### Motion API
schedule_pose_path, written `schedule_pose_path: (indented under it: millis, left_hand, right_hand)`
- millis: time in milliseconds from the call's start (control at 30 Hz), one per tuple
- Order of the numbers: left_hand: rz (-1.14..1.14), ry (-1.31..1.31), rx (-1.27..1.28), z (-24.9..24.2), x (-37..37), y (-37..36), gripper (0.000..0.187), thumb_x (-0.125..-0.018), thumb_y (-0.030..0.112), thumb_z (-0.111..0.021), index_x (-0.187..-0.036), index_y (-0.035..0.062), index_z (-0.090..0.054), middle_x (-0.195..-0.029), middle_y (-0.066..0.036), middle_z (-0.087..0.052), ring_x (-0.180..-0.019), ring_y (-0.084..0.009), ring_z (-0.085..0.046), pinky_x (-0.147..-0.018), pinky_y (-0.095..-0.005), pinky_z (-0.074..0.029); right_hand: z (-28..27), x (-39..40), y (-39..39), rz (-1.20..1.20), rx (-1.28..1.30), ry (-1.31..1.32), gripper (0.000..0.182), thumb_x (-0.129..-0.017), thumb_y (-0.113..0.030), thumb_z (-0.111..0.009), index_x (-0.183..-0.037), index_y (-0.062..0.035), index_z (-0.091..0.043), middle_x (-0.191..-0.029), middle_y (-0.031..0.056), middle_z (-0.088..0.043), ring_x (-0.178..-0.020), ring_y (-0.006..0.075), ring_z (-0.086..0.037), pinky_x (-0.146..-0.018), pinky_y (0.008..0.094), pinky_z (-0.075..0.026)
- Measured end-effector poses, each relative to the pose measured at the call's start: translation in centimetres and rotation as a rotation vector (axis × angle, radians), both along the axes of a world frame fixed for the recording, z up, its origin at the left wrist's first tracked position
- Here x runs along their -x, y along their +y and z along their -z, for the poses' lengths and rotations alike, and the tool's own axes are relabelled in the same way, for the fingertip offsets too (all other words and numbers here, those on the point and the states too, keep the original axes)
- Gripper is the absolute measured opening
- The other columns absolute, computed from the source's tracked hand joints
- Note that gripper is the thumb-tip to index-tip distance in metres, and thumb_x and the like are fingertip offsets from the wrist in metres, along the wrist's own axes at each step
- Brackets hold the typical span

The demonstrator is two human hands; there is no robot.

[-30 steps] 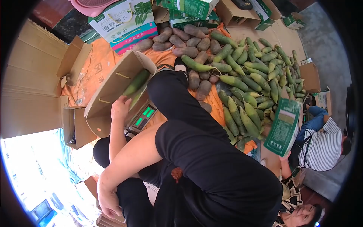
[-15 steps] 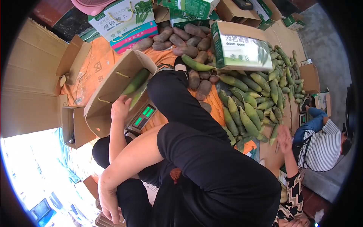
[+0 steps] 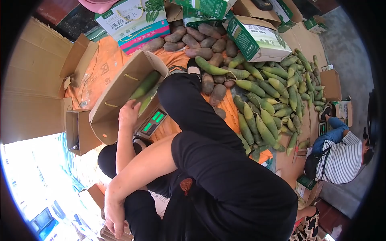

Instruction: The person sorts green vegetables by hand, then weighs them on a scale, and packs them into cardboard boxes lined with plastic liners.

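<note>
My left hand (image 3: 128,114) is at the opening of a tan carton (image 3: 110,102) with cord handles, fingers bent around the lower end of a green radish (image 3: 145,86). Paler green shows beside it inside the carton. Against the carton stands a scale (image 3: 152,121) with lit green digits. My right forearm crosses over the left one, and my right hand (image 3: 116,220) hangs at the lower left with loose fingers, holding nothing. Black-clothed knees fill the middle of the view.
Green radishes (image 3: 265,116) are heaped right of my knees, dark reddish ones (image 3: 199,52) beyond my foot. A white-green carton (image 3: 257,40) leans over the heap. Other boxes (image 3: 134,22) stand at the back. A person in a striped shirt (image 3: 341,160) crouches at the right; another's patterned clothing shows below.
The white-green carton over the heap has shifted up and turned, uncovering more radishes. At the lower right, another person's raised hand has dropped from the heap's edge. My hands have hardly moved.
</note>
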State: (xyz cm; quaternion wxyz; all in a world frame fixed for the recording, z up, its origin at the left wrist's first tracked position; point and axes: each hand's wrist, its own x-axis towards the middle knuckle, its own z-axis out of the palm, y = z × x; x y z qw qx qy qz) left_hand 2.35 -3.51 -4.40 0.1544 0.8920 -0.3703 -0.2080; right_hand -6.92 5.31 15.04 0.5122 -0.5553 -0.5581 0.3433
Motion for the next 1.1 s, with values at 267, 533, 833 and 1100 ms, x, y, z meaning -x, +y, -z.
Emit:
schedule_pose_path:
  millis: [267, 533, 833, 1100]
  left_hand:
    - [-0.017, 0.046, -0.032, -0.3, 0.2, 0.0, 0.042, -0.085, 0.036, -0.060, -0.114, 0.0059, -0.063, -0.099, -0.018, -0.067, -0.097, -0.0332, -0.063, -0.086, -0.0419, -0.048]
    - [-0.025, -0.003, -0.223, -1.9, 0.7, -0.7, 0.044, -0.089, 0.040, -0.055, -0.123, 0.0127, -0.058, -0.116, -0.015, -0.063, -0.110, -0.0314, -0.057, -0.092, -0.0432, -0.046]
    - [0.124, -0.191, -0.211, -2.4, 1.3, -0.6, 0.030, -0.092, 0.035, -0.052, -0.099, 0.0071, -0.060, -0.100, -0.016, -0.064, -0.095, -0.0335, -0.063, -0.079, -0.0456, -0.051]
    - [0.240, -0.316, -0.249, -2.2, 1.0, -0.9, 0.029, -0.091, 0.034, -0.053, -0.097, 0.0072, -0.060, -0.096, -0.015, -0.064, -0.090, -0.0329, -0.064, -0.074, -0.0442, -0.053]
  right_hand:
    - [1.2, 0.1, 1.8, 0.148, -0.005, -0.086, 0.078, -0.087, -0.065, -0.041, -0.136, -0.0051, -0.044, -0.126, 0.0158, -0.055, -0.121, 0.0301, -0.049, -0.101, 0.0452, -0.036]
    - [-0.9, 1.0, -1.0, 0.199, -0.076, -0.082, 0.069, -0.089, -0.058, -0.043, -0.131, -0.0040, -0.049, -0.130, 0.0182, -0.052, -0.122, 0.0325, -0.048, -0.101, 0.0438, -0.036]
    - [-1.5, 0.8, -2.6, 0.331, -0.022, -0.073, 0.072, -0.089, -0.056, -0.049, -0.137, -0.0030, -0.040, -0.122, 0.0232, -0.056, -0.117, 0.0340, -0.052, -0.098, 0.0426, -0.039]
    - [-1.4, 0.7, -3.2, 0.438, -0.237, 0.054, 0.067, -0.090, -0.052, -0.049, -0.132, -0.0007, -0.046, -0.111, 0.0201, -0.061, -0.102, 0.0315, -0.059, -0.086, 0.0407, -0.045]
